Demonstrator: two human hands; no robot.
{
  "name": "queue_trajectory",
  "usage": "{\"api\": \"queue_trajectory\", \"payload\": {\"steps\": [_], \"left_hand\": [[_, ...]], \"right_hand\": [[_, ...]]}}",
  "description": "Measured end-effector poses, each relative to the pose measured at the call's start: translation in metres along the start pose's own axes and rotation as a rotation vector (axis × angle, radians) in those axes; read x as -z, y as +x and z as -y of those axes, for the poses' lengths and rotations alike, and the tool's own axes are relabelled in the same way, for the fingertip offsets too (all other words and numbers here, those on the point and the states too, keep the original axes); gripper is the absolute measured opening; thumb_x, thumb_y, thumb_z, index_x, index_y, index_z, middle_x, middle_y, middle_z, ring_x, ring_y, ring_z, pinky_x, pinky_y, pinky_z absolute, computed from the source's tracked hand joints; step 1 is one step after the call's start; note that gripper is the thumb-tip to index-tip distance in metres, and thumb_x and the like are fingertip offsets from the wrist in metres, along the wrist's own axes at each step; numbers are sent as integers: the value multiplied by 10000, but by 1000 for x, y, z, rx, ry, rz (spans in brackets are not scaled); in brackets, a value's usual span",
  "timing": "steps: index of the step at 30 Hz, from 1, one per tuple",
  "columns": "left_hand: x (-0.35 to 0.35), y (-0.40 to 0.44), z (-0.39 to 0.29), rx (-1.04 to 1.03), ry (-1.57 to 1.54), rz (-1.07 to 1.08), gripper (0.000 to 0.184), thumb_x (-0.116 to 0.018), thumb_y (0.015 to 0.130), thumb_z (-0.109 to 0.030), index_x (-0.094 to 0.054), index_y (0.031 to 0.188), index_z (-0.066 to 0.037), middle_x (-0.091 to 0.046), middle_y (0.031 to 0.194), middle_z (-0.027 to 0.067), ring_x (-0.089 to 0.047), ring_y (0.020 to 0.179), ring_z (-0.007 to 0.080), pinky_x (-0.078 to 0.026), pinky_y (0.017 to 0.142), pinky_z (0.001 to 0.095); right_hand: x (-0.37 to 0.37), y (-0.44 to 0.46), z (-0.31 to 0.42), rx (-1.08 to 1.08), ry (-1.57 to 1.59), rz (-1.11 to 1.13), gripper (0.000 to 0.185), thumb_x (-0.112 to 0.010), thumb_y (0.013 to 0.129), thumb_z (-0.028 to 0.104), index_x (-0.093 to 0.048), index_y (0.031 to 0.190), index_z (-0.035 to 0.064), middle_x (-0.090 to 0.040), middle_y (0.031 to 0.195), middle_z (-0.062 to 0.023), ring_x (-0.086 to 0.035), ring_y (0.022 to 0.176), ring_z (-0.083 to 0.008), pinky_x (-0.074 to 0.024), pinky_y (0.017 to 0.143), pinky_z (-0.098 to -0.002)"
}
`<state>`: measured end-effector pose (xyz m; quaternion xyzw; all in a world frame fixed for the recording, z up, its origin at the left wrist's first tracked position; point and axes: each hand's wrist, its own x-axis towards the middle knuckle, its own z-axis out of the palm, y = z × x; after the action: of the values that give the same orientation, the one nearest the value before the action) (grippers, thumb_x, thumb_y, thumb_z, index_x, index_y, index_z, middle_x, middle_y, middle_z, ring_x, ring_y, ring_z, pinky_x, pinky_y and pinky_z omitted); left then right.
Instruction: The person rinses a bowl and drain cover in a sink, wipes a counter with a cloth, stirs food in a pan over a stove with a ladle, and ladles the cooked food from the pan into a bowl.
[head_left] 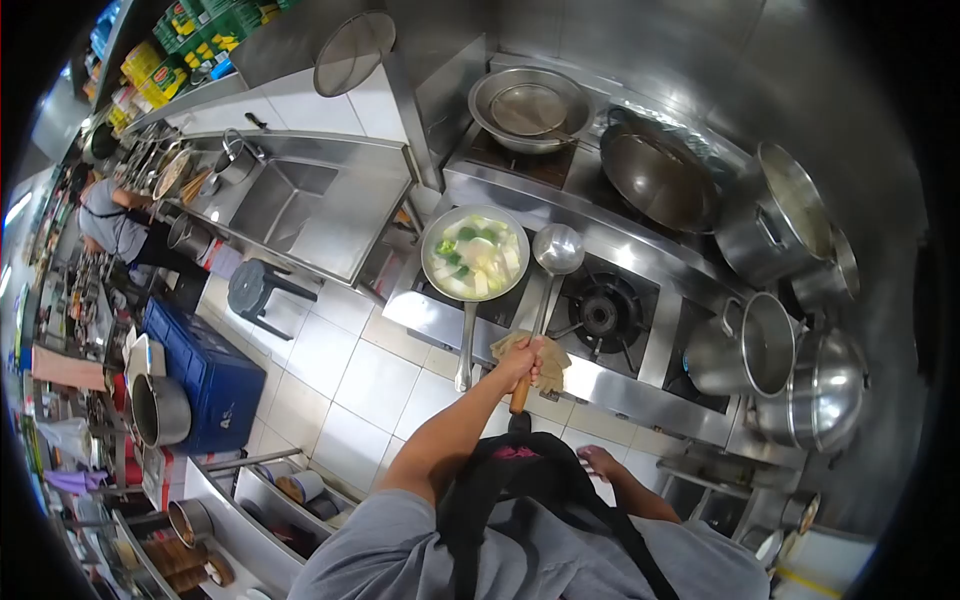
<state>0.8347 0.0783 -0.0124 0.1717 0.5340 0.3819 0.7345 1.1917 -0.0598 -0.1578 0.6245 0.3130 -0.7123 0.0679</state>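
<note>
My left hand (pixel 521 362) is closed around the handle of a metal ladle (pixel 558 249). A brown cloth (pixel 553 368) is bunched at the same hand, and the ladle's wooden grip end (pixel 519 397) sticks out below. The ladle's round bowl is over the stove, just right of a frying pan (pixel 463 292). In the pan, green broccoli and pale chunks (pixel 480 262) sit in light liquid. The pan's handle points toward me, left of my hand. My right hand (pixel 600 462) hangs low by my apron, fingers apart, holding nothing visible.
A bare burner (pixel 602 312) is right of the ladle. Behind it are a wok (pixel 655 175) and a steel bowl with a strainer (pixel 530 108). Large pots (pixel 765 225) crowd the right. Left are a sink (pixel 285 205), a stool (pixel 265 290), a blue crate (pixel 205 375) and another person (pixel 115 215).
</note>
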Motion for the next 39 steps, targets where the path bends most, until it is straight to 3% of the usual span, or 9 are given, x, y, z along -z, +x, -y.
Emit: {"api": "queue_trajectory", "payload": {"steps": [5,7,10,14,17,20,24,34,39], "left_hand": [[-7,15,13,-13,-37,-24,380,-507,1040,-470,-537,1194,-124,-616,827,58,-609,639,158,-529,558,310],[-1,-2,11,-97,686,8,509,-435,1050,-500,-553,1310,-80,-682,1038,155,-690,909,290,-575,806,404],[86,84,143,-781,1155,101,495,-520,1018,-490,-564,1299,-85,-674,1062,142,-681,884,236,-554,783,369],[99,-71,135,-24,911,187,662,-465,1038,-486,-467,1463,21,-704,1078,171,-646,867,229,-523,824,393],[137,-168,210,-30,1034,-89,674,-447,1024,-490,-472,1447,34,-478,1487,258,-421,1414,394,-312,1196,427],[151,-260,298,139,823,-347,671,-480,1004,-493,-466,1474,-14,-492,1489,230,-483,1368,392,-375,1156,448],[110,-386,380,339,255,-521,695,-491,986,-538,-392,1545,-138,-526,1476,148,-578,1277,310,-531,957,542],[-42,-402,627,74,-251,-445,643,-485,974,-469,-303,1578,-341,-362,1603,89,-523,1325,329,-504,915,656],[-58,-453,603,168,-175,-628,560,-487,983,-408,-454,1508,-215,-520,1477,142,-553,1296,342,-502,979,550]], "right_hand": [[-33,16,106,187,244,253,489,-511,998,482,-526,1355,147,-604,1250,-102,-579,1161,-272,-456,1021,-516],[-56,21,129,171,525,433,560,-426,1002,560,-520,1359,140,-599,1264,-131,-576,1173,-306,-443,1036,-551],[-78,24,150,105,790,581,707,-281,996,678,-504,1371,122,-589,1282,-184,-565,1194,-366,-417,1061,-608],[-82,61,125,28,629,562,792,-192,981,723,-509,1385,120,-590,1303,-189,-552,1210,-391,-403,1070,-611],[-75,73,111,-26,164,414,719,-237,997,660,-515,1394,129,-610,1278,-177,-565,1191,-359,-446,1008,-547],[-23,158,62,78,-472,496,515,-480,987,496,-620,1288,103,-690,1083,-143,-643,970,-297,-531,827,-476],[-28,137,62,211,-1168,500,481,-506,979,459,-636,1263,93,-696,1063,-137,-645,943,-284,-534,801,-459],[-177,155,27,304,-1522,561,397,-572,961,367,-674,1200,66,-710,1013,-121,-649,874,-254,-540,735,-418],[-285,106,-5,431,-1569,658,363,-610,946,326,-696,1164,49,-718,1016,-113,-656,886,-235,-540,746,-395]]}}
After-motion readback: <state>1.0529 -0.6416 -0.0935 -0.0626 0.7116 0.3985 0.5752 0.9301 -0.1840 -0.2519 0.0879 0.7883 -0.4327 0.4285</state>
